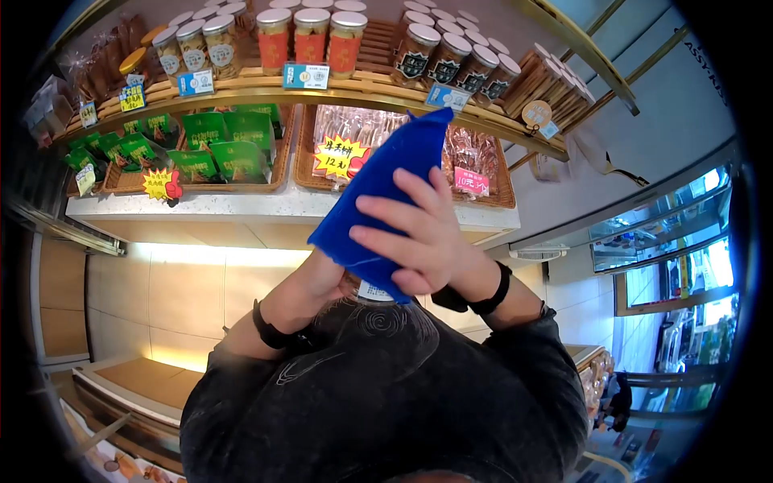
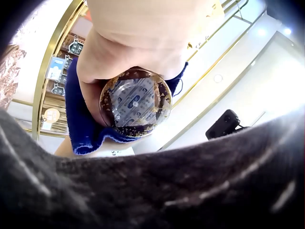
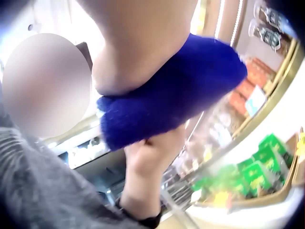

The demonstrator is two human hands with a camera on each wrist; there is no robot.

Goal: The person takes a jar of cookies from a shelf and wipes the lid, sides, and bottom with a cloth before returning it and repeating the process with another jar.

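Close to the chest in the head view, my left hand (image 1: 324, 276) grips a clear jar (image 1: 372, 293), partly hidden behind a blue cloth (image 1: 386, 177). Its round end (image 2: 136, 102) faces the left wrist camera, showing a printed sachet and brownish crumbs inside. The cloth wraps around the jar, and my right hand (image 1: 420, 233) holds it there with fingers spread across its outside. One corner of the cloth points up toward the shelf. In the right wrist view the cloth (image 3: 174, 90) lies between both hands and hides the jar.
Ahead, a wooden shelf (image 1: 241, 84) with a brass edge bears rows of lidded jars (image 1: 310, 40) and price tags. Below it, wicker trays hold green packets (image 1: 229, 145) and clear-wrapped snacks (image 1: 471, 153) on a white counter (image 1: 201, 205). A glass-fronted case (image 1: 660, 233) stands at right.
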